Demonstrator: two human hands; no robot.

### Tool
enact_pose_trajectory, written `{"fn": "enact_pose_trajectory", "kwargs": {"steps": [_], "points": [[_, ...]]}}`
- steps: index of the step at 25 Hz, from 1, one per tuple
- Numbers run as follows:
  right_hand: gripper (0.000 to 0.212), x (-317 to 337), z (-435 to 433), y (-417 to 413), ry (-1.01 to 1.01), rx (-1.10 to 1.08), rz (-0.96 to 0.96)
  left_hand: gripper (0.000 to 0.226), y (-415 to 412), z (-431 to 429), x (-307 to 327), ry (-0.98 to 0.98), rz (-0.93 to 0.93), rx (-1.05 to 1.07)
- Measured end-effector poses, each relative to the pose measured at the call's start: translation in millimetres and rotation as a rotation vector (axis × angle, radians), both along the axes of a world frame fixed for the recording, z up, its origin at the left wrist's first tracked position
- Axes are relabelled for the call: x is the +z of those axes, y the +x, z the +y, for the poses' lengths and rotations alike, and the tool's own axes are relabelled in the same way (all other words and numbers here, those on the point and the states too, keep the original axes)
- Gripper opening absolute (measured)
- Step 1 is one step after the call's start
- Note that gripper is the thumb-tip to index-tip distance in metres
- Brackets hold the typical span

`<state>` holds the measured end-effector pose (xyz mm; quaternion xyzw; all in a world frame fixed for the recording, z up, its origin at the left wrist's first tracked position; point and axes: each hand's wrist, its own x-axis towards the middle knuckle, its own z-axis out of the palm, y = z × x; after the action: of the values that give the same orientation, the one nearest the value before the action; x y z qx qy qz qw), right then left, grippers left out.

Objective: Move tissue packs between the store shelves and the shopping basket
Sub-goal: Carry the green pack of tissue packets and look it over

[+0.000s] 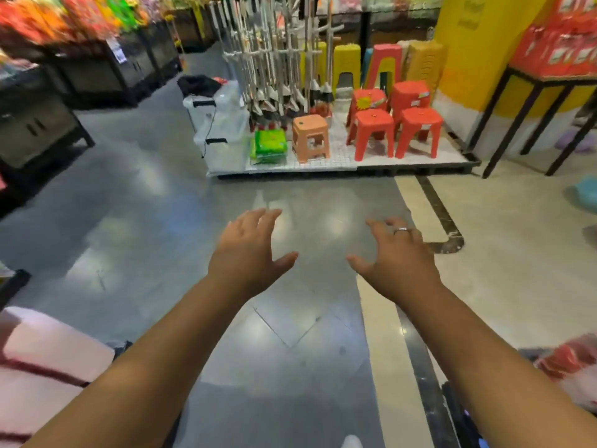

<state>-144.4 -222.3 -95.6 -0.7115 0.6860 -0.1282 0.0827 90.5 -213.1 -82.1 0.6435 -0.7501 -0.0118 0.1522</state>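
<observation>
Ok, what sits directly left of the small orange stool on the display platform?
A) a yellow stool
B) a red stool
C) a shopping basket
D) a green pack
D: the green pack stands on the platform immediately left of the orange stool; the red stools are to its right.

Both hands, left [248, 253] and right [399, 258], outstretched, empty, fingers spread.

Bright overhead light; glare patches on glossy floor [155, 202]. Motion blur at edges, esp. top-left; wide-angle bending.

Single head view, facing forward and down, aisle floor [161, 195]
</observation>
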Motion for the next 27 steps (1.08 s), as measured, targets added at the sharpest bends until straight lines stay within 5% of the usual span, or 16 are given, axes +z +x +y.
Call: {"fn": "enact_pose_trajectory", "kwargs": {"steps": [10, 27], "points": [[0.073, -6.9, -334.9, 111.6, 0.058, 0.212, 0.029, 0.075, 101.2, -281.3, -18.0, 0.028, 0.084, 0.214], [0.074, -67.5, -891.8, 235.7, 0.171, 0.097, -0.108, 0.075, 228.3, -870.4, -59.2, 0.221, 0.121, 0.178]]}}
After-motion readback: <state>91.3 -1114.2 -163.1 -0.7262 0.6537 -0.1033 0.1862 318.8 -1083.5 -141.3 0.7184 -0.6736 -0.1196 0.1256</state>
